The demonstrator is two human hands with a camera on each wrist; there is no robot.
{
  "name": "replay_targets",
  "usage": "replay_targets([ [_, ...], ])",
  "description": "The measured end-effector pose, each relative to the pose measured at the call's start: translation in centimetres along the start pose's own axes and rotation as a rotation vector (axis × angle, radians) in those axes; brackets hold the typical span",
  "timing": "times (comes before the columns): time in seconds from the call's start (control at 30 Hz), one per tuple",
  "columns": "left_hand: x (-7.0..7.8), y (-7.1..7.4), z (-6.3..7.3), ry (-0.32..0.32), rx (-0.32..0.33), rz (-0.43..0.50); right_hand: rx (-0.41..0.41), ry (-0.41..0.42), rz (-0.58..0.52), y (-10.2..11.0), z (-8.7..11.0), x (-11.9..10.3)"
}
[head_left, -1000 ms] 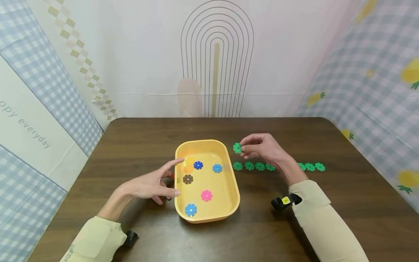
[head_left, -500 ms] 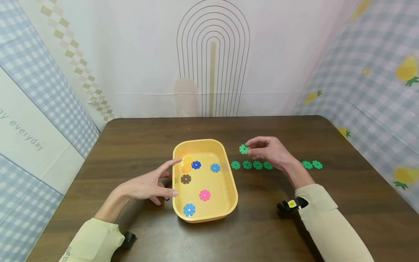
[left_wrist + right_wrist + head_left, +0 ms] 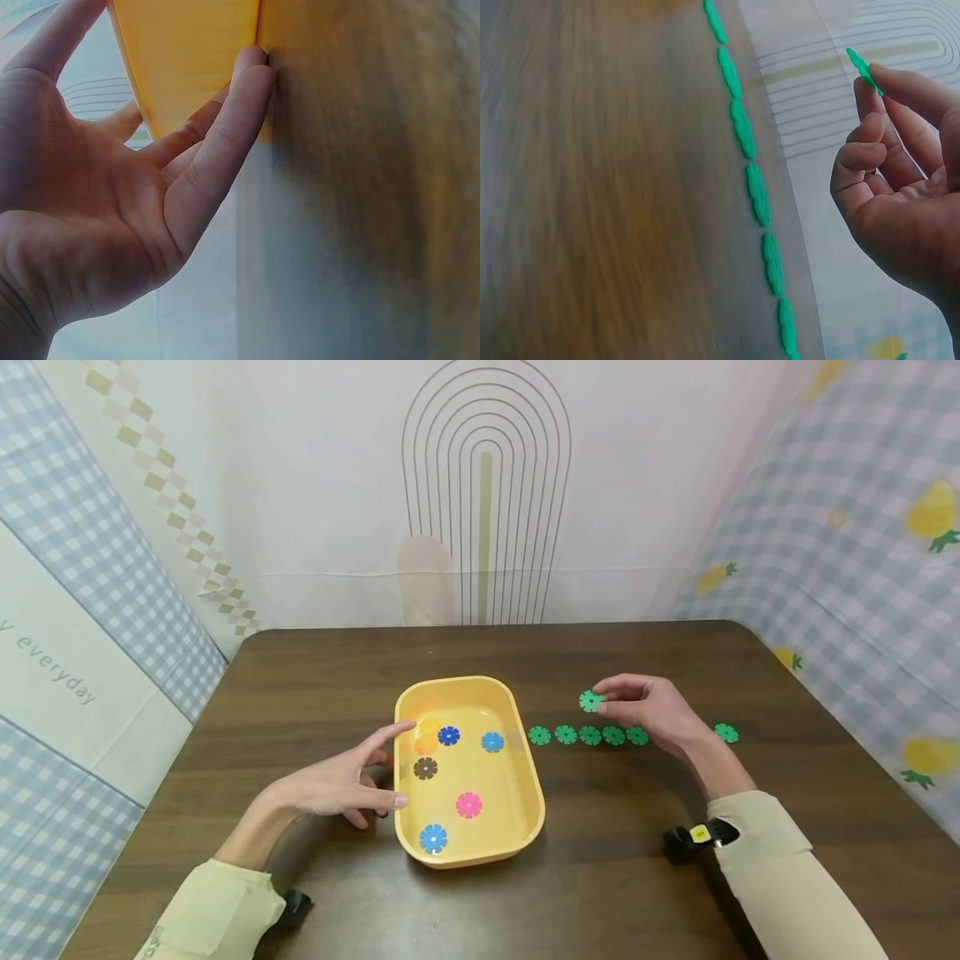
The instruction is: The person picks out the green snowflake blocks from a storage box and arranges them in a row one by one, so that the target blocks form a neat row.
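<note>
My right hand (image 3: 651,710) pinches a green snowflake disc (image 3: 590,701) between thumb and fingers, above and behind a row of green snowflake discs (image 3: 590,736) on the table. In the right wrist view, the pinched disc (image 3: 859,65) appears nearly edge-on. The forearm hides part of the row in the head view. To the left, my left hand (image 3: 336,783) touches the left side of a yellow tray (image 3: 501,781), fingers spread and mostly straight. Its fingers (image 3: 217,142) lie along the tray's outer wall (image 3: 187,52) in the left wrist view.
Inside the tray lie a pink disc (image 3: 468,805), a brown disc (image 3: 425,768), a dark blue disc (image 3: 448,736), light blue discs (image 3: 433,838) and orange-yellow discs (image 3: 426,744). The brown wooden table (image 3: 600,893) ends at a patterned cloth backdrop (image 3: 315,527).
My right hand has moved rightward along the row with the green snowflake disc still pinched. The left hand stays at the tray. The head view has shifted slightly.
</note>
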State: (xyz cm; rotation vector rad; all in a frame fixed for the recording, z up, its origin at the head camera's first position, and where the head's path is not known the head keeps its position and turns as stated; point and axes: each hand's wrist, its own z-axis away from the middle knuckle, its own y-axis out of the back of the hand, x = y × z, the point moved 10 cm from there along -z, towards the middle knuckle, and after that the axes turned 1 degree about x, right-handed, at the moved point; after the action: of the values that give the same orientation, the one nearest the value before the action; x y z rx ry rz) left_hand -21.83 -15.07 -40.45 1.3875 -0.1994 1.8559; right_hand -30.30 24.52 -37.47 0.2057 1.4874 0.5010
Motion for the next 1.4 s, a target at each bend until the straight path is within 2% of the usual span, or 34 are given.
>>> replay_targets([
  [0.3, -0.1, 0.1, 0.2, -0.007, 0.003, 0.006, 0.009, -0.027, -0.019, 1.9, 1.1, 1.3],
  [0.63, -0.1, 0.1, 0.1, -0.009, 0.0, 0.003, 0.029, -0.036, -0.088, 4.2, 2.1, 2.6],
  [0.8, -0.1, 0.1, 0.1, -0.012, -0.002, 0.005, 0.045, -0.047, -0.079, 5.7, 2.3, 3.2],
  [1.07, 0.0, 0.1, 0.1, -0.016, -0.004, -0.002, 0.081, -0.079, -0.043, 8.7, 3.0, 4.3],
  [1.4, -0.1, 0.1, -0.1, -0.024, -0.01, -0.011, 0.135, -0.119, -0.017, 12.9, 4.6, 6.7],
])
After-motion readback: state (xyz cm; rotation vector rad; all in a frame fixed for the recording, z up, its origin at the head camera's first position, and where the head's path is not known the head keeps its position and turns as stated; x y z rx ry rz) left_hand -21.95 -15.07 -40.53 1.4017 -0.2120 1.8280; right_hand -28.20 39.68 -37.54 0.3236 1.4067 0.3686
